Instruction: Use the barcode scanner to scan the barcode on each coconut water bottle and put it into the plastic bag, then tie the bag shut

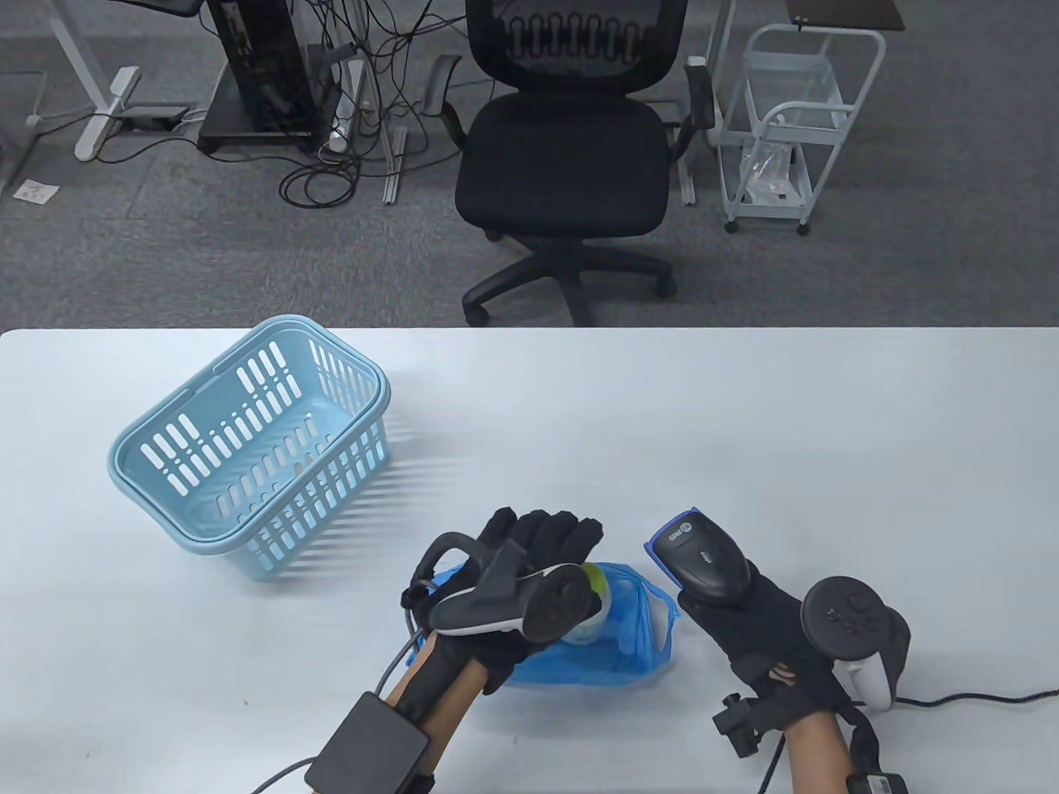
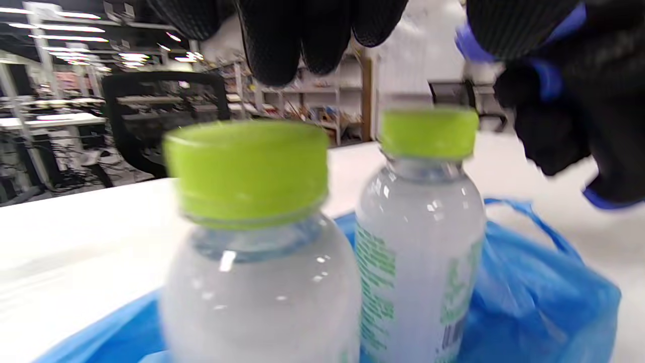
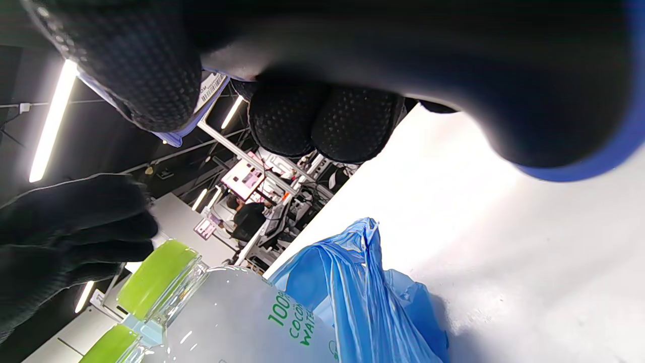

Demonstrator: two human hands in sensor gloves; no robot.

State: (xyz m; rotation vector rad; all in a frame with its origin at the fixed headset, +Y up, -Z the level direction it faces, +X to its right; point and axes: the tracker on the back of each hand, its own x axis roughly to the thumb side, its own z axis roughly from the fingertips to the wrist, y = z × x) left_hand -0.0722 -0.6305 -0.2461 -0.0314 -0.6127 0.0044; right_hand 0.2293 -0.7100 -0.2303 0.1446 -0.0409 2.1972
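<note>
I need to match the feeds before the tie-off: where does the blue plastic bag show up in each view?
Table view: blue plastic bag lies at bottom centre, between the two hands, partly under the left hand.
Left wrist view: bag fills the lower right, behind the bottles.
Right wrist view: bag sits at bottom centre.
Shared landmark: green bottle cap.

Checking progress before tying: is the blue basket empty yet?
Empty: the basket shows only its bare slotted floor, and two bottles stand in the bag.

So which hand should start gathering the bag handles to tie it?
Probably the left hand: it hovers free over the two bottles in the blue bag, while the right hand grips the scanner.
</note>
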